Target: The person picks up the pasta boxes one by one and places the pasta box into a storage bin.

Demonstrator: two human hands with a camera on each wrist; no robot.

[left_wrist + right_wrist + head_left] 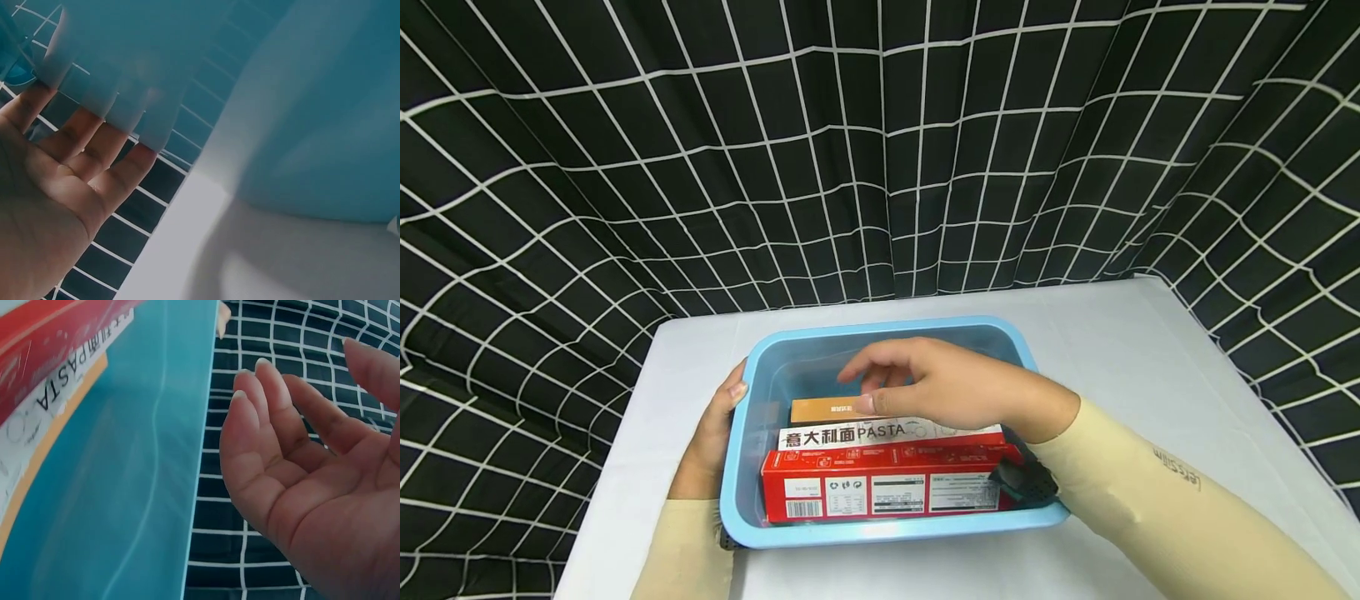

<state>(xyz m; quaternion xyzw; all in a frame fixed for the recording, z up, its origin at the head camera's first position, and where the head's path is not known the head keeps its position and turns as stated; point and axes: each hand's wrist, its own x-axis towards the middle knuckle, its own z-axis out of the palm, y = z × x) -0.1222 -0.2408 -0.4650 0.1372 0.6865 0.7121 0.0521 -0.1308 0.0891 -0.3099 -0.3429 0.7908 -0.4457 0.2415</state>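
A light blue plastic bin [895,530] stands on the white table. My left hand [711,429] holds its left side, thumb on the rim; in the left wrist view, the left hand's fingers [119,147] reach along the translucent blue plastic. Inside, lengthwise, lie a red printed box [850,492], a white-faced box lettered PASTA [820,437] and an orange box [816,410] at the back. Above the orange box hovers my right hand [955,383], fingers loosely bent. The right wrist view shows nothing in that right hand [319,481].
White cloth covers the table [1112,367] around the bin. Black curtains with a white grid [850,150] enclose the back and both sides. A dark piece [1028,482] sits under my right wrist at the bin's right end.
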